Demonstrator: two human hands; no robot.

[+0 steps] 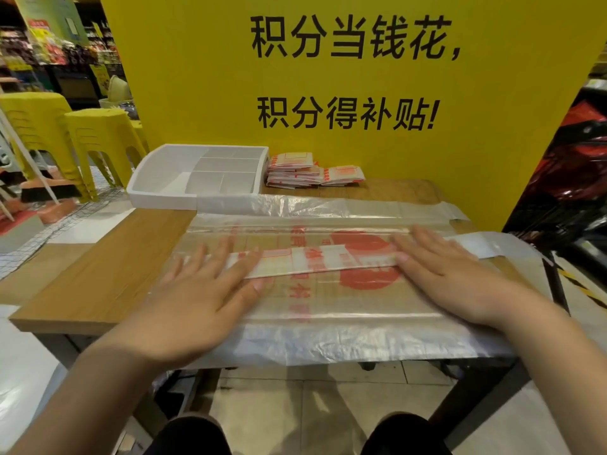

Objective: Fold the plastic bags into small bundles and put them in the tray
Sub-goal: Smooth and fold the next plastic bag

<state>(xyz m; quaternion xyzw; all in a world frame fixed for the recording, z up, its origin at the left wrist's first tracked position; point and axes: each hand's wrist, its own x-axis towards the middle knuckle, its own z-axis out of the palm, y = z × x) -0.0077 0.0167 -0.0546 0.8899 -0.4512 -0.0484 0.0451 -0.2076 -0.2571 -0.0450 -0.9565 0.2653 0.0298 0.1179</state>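
A plastic bag folded into a long narrow white strip with red print (315, 262) lies across a stack of flat clear bags (328, 303) on the wooden table (108, 274). My left hand (203, 290) presses flat on the strip's left end, fingers spread. My right hand (450, 270) presses flat on its right end. A white divided tray (157, 192) stands at the table's back left with nothing visible in its compartments. Several folded bag bundles (312, 170) are piled to the right of the tray.
A yellow sign board (361, 77) stands behind the table. Yellow plastic stools (98, 142) and a broom (49, 188) are on the left floor. Dark red and black goods (571, 178) sit at the right. The flat bags hang over the table's near edge.
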